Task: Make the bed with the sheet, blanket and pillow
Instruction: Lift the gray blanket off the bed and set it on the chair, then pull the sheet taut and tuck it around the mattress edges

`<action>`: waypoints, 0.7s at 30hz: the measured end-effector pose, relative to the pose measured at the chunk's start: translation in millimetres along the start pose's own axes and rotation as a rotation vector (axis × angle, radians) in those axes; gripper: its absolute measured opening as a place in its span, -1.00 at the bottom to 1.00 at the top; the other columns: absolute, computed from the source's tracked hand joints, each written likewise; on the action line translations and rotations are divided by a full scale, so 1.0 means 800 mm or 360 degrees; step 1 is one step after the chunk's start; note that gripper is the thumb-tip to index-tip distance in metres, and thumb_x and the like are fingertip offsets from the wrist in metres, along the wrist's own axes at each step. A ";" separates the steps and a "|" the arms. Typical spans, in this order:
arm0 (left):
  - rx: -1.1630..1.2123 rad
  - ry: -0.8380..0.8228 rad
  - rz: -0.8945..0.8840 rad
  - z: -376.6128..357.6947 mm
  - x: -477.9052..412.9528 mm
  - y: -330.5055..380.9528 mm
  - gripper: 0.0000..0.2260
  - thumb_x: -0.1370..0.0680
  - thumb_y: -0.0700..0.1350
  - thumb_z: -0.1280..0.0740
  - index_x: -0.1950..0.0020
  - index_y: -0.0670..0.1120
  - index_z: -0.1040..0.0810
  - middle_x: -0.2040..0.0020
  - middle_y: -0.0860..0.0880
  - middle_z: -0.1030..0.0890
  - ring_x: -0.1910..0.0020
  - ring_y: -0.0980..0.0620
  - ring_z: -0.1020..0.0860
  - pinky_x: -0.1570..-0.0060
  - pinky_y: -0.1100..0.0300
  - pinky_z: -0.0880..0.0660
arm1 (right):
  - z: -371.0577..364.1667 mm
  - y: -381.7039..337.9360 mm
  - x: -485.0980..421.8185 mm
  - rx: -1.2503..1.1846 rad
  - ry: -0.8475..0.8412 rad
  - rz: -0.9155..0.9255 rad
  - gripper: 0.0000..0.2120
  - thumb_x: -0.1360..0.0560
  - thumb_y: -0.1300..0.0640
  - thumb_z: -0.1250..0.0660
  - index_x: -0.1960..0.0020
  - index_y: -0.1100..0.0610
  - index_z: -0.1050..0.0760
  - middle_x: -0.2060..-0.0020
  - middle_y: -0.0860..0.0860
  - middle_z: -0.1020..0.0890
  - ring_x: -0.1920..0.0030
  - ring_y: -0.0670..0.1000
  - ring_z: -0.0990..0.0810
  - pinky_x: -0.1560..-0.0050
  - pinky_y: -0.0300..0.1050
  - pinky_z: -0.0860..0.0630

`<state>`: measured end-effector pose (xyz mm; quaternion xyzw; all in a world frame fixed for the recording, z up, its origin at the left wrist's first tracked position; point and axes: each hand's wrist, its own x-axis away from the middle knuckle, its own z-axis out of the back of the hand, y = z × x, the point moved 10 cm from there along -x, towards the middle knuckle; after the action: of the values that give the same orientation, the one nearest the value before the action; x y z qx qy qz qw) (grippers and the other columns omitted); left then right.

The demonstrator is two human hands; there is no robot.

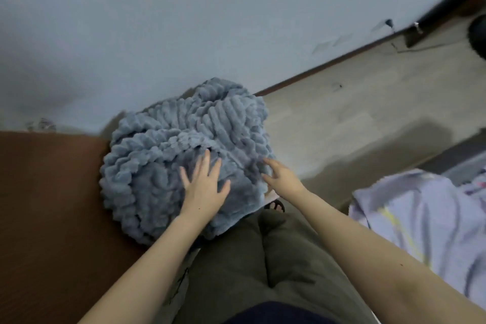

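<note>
Blanket point(168, 155), blue-grey and ribbed, lies bunched in a heap on the corner of the brown bed point(47, 205), its right side hanging over the edge toward the floor point(355, 113). The left hand point(203, 189) rests flat on top of the heap, fingers straight and spread, gripping nothing. The right hand point(282, 176) touches the blanket's right edge with fingers reaching forward and the thumb lower. The view is blurred there, so I cannot tell whether it pinches the fabric. A lilac sheet point(426, 213) lies crumpled well apart to the right. The wall point(184, 21) stands behind the bed.
</note>
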<state>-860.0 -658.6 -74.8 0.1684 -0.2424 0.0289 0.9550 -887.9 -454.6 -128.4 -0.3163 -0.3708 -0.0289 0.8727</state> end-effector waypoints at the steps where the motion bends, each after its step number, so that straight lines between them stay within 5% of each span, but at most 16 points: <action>1: 0.0138 -0.0089 -0.0132 -0.005 0.000 0.029 -0.47 -0.61 0.15 -0.12 -0.55 0.03 -0.12 -0.60 0.00 0.09 -0.57 -0.02 0.08 -0.49 -0.14 0.15 | 0.013 0.026 0.024 -0.0062 0.0069 -0.0086 -0.51 -0.59 -0.02 -0.23 -0.48 0.02 -0.27 -0.45 0.01 -0.37 -0.40 0.05 -0.38 -0.33 -0.11 -0.32; 5: 0.0240 -0.0378 -0.0456 -0.031 0.011 0.123 -0.56 -0.63 0.06 -0.16 -0.50 -0.01 -0.27 -0.53 0.04 -0.21 -0.49 0.01 -0.21 -0.38 0.12 -0.27 | 0.031 0.148 0.133 -0.0303 0.0298 -0.0504 -0.59 -0.60 0.07 -0.23 -0.42 0.13 -0.37 -0.33 0.09 -0.51 -0.31 0.09 -0.48 -0.32 -0.08 -0.38; 11: 0.0173 -0.0687 -0.0575 -0.090 0.041 0.204 -0.68 -0.60 -0.05 -0.25 -0.33 -0.09 -0.50 -0.25 -0.03 -0.58 -0.18 0.01 -0.55 -0.16 0.11 -0.51 | -0.043 0.327 0.347 -0.0938 0.0594 -0.1180 -0.69 -0.60 0.07 -0.24 -0.27 0.18 -0.51 -0.15 0.15 -0.61 -0.16 0.14 -0.56 -0.11 -0.11 -0.42; 15: 0.0160 -0.0782 -0.0576 -0.135 0.081 0.242 -0.80 -0.59 -0.10 -0.28 -0.19 -0.02 -0.58 -0.02 0.02 -0.62 0.04 0.11 -0.56 0.16 0.37 -0.43 | -0.155 0.399 0.487 -0.1430 0.0691 -0.1476 -0.72 -0.61 0.14 -0.21 -0.22 0.26 -0.52 -0.03 0.17 -0.63 0.13 0.07 -0.56 0.15 -0.18 -0.42; 21: 0.0054 -0.0961 -0.0508 -0.227 0.176 0.292 -0.80 -0.57 -0.13 -0.32 -0.16 -0.13 -0.60 -0.01 -0.14 -0.68 0.03 -0.06 -0.61 -0.08 0.06 -0.53 | -0.310 0.451 0.655 -0.1891 0.0706 -0.1740 -0.68 -0.61 0.19 -0.21 -0.26 0.37 -0.49 -0.23 0.26 -0.56 -0.22 0.19 -0.52 -0.13 -0.11 -0.37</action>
<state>-685.4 -381.4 -86.6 0.2210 -0.4843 -0.1680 0.8297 -250.1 -212.2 -101.5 -0.4862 -0.2148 -0.7003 0.4764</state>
